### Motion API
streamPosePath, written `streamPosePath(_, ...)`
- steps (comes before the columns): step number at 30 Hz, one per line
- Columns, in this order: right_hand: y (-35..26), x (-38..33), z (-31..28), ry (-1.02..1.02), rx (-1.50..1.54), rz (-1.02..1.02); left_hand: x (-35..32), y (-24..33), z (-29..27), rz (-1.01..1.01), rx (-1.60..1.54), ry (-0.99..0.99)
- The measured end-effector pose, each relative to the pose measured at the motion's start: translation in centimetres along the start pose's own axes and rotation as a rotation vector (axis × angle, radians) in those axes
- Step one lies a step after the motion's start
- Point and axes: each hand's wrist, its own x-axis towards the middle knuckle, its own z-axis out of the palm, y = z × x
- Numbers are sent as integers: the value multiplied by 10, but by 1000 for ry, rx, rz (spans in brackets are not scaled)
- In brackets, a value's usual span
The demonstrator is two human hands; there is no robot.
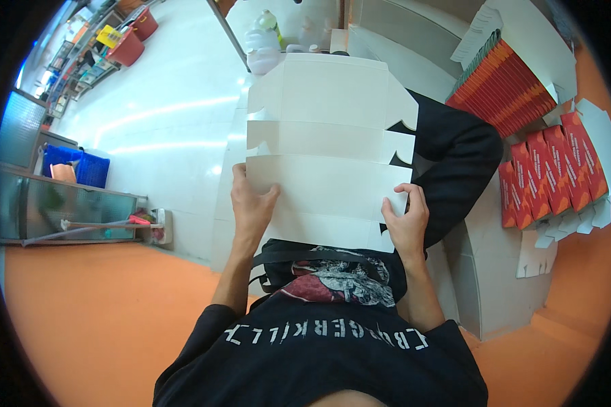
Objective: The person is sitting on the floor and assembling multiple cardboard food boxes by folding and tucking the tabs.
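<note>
A flat, unfolded white carton blank (pixel 332 139) lies across my lap, its plain side up, with crease lines and notched flaps along both sides. My left hand (pixel 252 207) grips its left edge, thumb on top and fingers reaching round the side. At the right edge, my right hand (pixel 407 216) holds the same blank, thumb and fingers bent over the border near a dark notch. The undersides of both grips are hidden by the card.
To my right, a stack of red flat cartons (pixel 502 88) leans in a white box. Below it stand several red folded cartons (pixel 553 169) in a row. Plastic bottles (pixel 265 41) sit beyond the blank. A blue crate (pixel 78 166) and a mop-like tool (pixel 153 224) are at left.
</note>
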Motion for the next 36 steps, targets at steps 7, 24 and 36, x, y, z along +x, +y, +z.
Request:
streamPosePath(7, -14, -4, -4, 42, 68, -116, -6, 19, 13, -8, 156, 110)
streamPosePath(24, -23, -16, -15, 64, 227, -212, -5, 21, 21, 115, 64, -138)
streamPosePath(36, -8, -12, -11, 59, 284, -193, 42, -4, 4, -202, -74, -614)
